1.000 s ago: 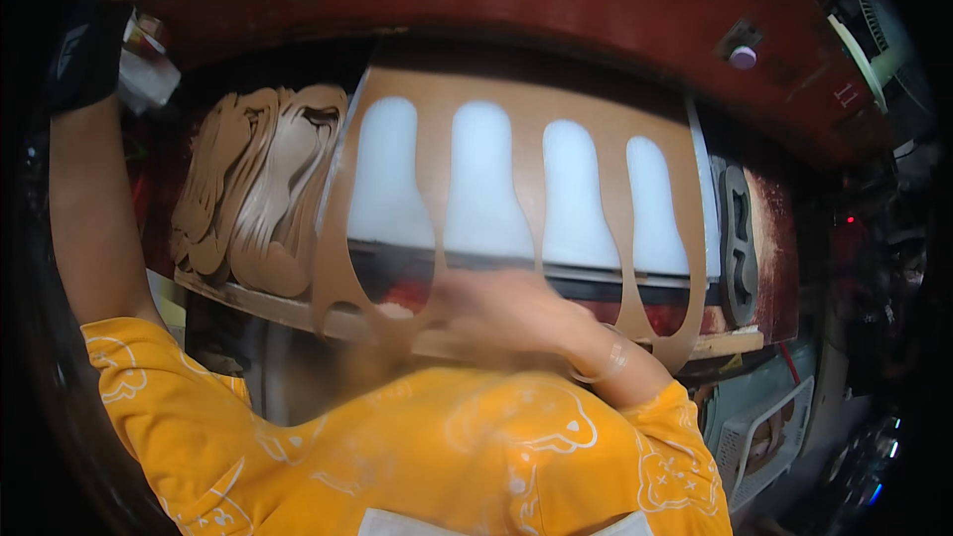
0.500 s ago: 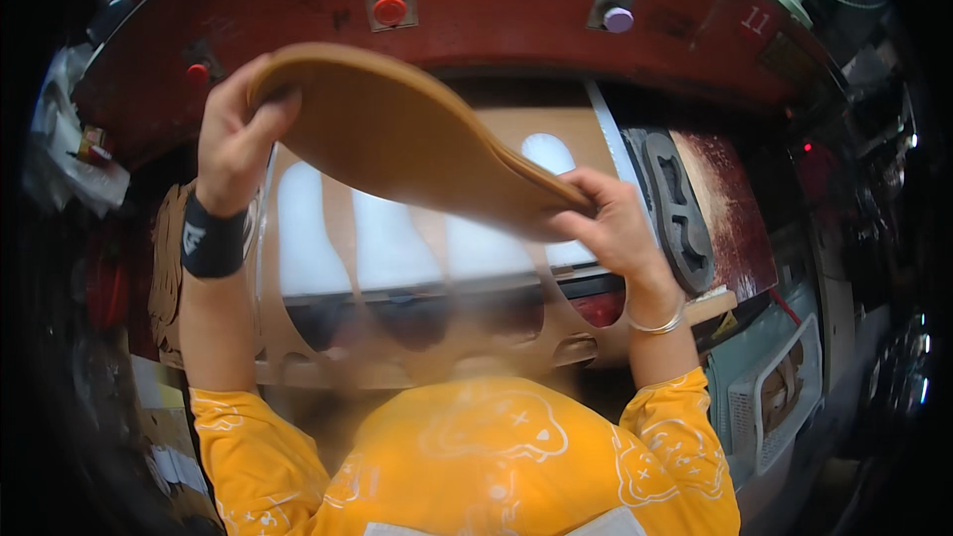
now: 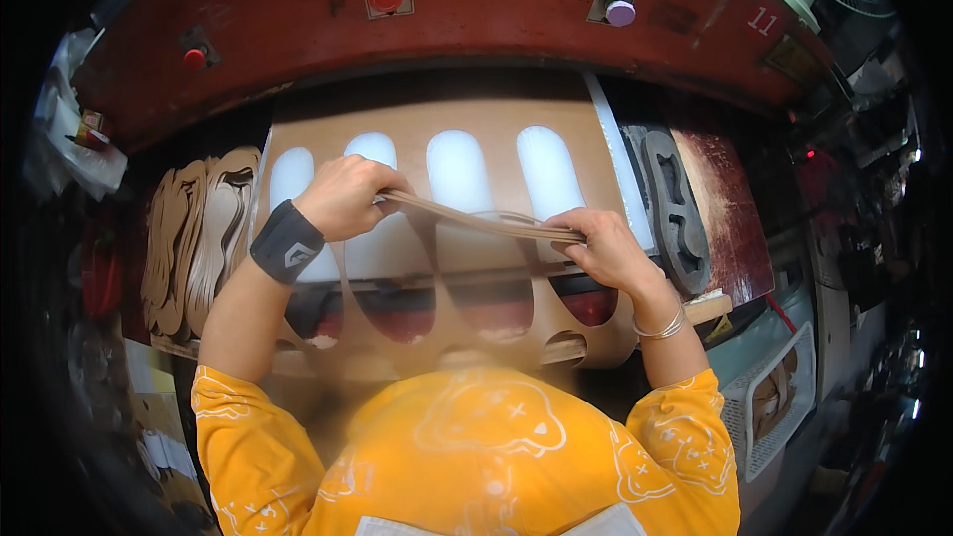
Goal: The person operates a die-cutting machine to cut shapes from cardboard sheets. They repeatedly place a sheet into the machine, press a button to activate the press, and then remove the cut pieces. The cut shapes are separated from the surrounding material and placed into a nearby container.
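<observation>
A thin stack of tan insoles [image 3: 476, 221] spans my two hands, seen nearly edge-on above the work surface. My left hand [image 3: 347, 197], with a black wristband, grips one end between thumb and fingers. The other end is pinched in my right hand [image 3: 602, 246], which has bangles at the wrist. Below lies a tan sheet [image 3: 427, 119] with sole-shaped cutouts, white showing through their far parts and dark red through their near parts. How many insoles are in the stack cannot be made out.
Several piles of cut insoles [image 3: 204, 228] stand at the left. A grey sole-shaped cutting die [image 3: 677, 213] lies on the right. A red machine beam [image 3: 496, 20] with buttons runs across the back. A white basket [image 3: 779, 402] sits at the lower right.
The insoles have come down toward me and turned from showing a broad face to edge-on. My left hand has dropped and moved right; the right hand has lowered slightly.
</observation>
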The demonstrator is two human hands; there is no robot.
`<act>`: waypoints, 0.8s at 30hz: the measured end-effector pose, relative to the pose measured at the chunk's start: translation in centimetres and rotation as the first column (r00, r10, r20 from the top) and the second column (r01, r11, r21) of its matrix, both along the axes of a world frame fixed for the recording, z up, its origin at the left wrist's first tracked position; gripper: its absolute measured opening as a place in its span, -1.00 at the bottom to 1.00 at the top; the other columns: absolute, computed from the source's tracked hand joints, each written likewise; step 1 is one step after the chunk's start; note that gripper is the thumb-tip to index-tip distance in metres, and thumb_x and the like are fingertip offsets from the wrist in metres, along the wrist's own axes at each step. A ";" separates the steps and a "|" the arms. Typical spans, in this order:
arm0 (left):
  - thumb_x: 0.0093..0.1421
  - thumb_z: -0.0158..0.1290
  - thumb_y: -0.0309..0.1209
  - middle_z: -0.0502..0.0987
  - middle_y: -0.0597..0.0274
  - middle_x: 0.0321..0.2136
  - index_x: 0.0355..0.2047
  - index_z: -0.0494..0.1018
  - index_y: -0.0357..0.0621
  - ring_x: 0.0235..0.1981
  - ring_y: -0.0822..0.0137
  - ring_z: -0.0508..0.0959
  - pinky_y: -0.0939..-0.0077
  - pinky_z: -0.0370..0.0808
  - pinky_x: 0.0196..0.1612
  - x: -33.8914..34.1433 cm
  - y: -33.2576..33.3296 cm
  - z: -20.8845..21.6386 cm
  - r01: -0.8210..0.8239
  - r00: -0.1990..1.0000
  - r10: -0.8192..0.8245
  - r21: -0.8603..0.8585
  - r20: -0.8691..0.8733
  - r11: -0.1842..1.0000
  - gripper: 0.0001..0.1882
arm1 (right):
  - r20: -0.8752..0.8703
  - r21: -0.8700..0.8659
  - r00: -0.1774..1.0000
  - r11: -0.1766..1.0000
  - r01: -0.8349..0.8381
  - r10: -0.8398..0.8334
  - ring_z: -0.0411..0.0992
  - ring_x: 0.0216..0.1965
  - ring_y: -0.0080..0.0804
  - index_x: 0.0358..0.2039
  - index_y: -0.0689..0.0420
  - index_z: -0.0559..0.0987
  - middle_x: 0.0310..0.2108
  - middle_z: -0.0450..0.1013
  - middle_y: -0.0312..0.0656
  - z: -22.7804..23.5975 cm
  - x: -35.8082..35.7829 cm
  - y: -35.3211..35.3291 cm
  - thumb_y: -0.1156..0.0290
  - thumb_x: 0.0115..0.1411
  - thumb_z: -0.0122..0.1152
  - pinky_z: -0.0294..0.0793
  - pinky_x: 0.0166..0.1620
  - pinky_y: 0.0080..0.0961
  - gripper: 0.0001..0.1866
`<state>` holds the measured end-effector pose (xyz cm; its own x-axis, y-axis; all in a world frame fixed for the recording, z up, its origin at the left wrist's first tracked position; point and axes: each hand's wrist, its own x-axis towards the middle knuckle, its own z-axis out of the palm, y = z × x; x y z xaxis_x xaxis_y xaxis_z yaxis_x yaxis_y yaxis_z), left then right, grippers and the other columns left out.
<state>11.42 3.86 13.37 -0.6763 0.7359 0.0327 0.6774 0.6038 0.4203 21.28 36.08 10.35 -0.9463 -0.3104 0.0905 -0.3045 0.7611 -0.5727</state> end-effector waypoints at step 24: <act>-0.02 0.07 -0.47 0.25 -0.01 0.15 0.09 0.36 -0.10 0.16 0.04 0.29 0.19 0.23 0.19 2.6 4.4 5.8 0.277 0.797 0.213 0.654 -0.566 0.704 -0.43 | 0.137 -0.980 0.921 0.183 0.073 0.364 0.40 -0.11 -0.53 -0.01 0.30 0.41 -0.12 0.45 -0.21 1.8 -2.3 -6.4 0.22 0.11 0.27 0.37 0.00 -0.54 -0.47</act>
<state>14.03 8.26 19.18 -0.3175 0.3524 0.8804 0.9325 0.2845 0.2224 19.02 29.69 12.16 -0.9292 -0.3183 0.1878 -0.0061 -0.4949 -0.8689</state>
